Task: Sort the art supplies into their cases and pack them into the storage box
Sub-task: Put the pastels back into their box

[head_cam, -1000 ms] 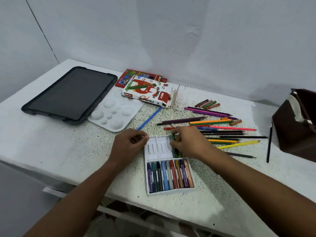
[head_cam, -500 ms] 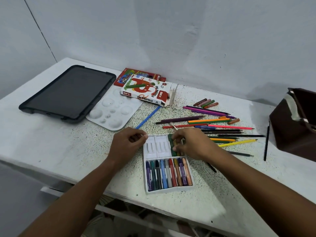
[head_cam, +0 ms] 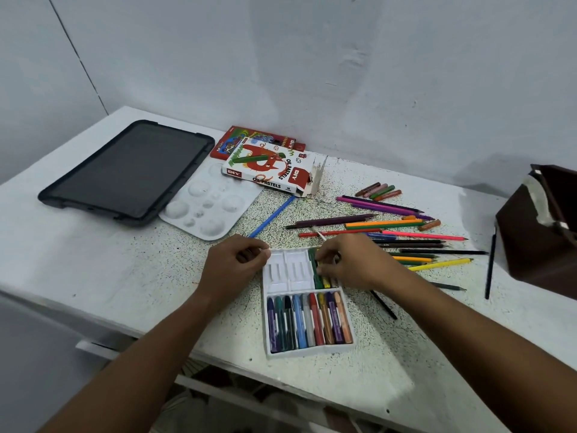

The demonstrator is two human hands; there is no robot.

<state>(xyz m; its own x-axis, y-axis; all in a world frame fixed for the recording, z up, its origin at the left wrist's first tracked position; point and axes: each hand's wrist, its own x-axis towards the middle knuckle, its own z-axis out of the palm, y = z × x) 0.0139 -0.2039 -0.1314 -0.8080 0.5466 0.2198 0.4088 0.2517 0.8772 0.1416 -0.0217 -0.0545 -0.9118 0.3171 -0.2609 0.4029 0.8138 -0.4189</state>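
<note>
white speckled table (head_cam: 131, 276) with tablet (head_cam: 125, 170), palette (head_cam: 206, 207), pastel tray (head_cam: 307, 350), pencils (head_cam: 406, 242)
</note>
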